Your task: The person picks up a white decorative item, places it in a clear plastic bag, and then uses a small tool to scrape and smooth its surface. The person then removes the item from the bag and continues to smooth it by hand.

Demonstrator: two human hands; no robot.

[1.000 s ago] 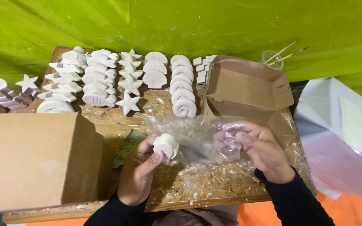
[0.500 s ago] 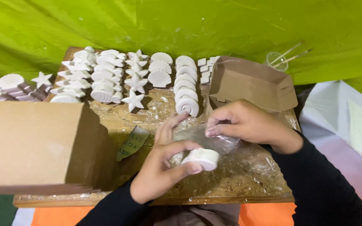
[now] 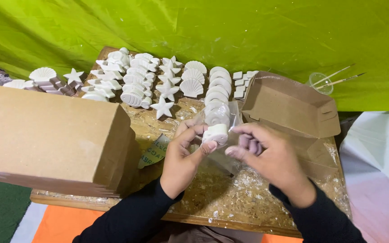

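My left hand [image 3: 183,157] pinches a small round white plaster piece [image 3: 215,133] above the middle of the wooden board [image 3: 230,198]. My right hand [image 3: 269,159] is just to its right, fingers curled on a clear plastic bag [image 3: 232,118] that drapes over the piece. Behind the hands stand rows of white plaster casts [image 3: 133,78]: shells, starfish [image 3: 162,108] and round spirals [image 3: 219,85].
A large closed cardboard box [image 3: 50,139] fills the left. An open brown cardboard box [image 3: 289,105] sits at the right back. A clear cup with thin brushes [image 3: 320,83] rests on the green cloth. White flakes litter the board; a small label [image 3: 155,150] lies by the big box.
Both hands have moved up and closer together. The white piece, held low half a second ago, is now raised between the fingertips with the bag at it.
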